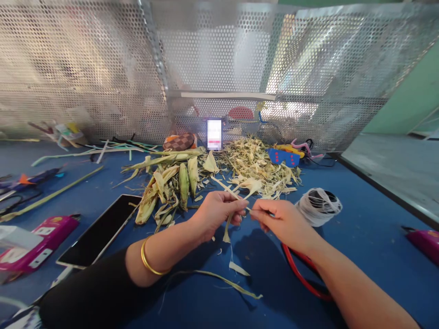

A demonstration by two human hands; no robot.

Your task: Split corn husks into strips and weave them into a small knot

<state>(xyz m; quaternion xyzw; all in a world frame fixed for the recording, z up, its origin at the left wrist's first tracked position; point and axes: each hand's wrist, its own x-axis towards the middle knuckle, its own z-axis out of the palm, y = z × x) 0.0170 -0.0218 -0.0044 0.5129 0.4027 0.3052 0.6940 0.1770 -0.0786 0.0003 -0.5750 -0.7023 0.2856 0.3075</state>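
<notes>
My left hand is closed in a pinch on pale corn husk strips. Some of the husk fans out beyond its fingertips, and a narrow piece hangs below them. Just to the right, my right hand is also closed, thumb against fingers, on the end of a thin husk strip that runs across from the left hand. The hands are close together but apart, above the blue table. Below them lie a long thin husk strip and a small husk scrap.
Corn husks and a heap of shreds lie ahead. Beside my right hand are a spool of white string and a red curved handle. At left lie a phone and a magenta box. A perforated metal screen stands behind.
</notes>
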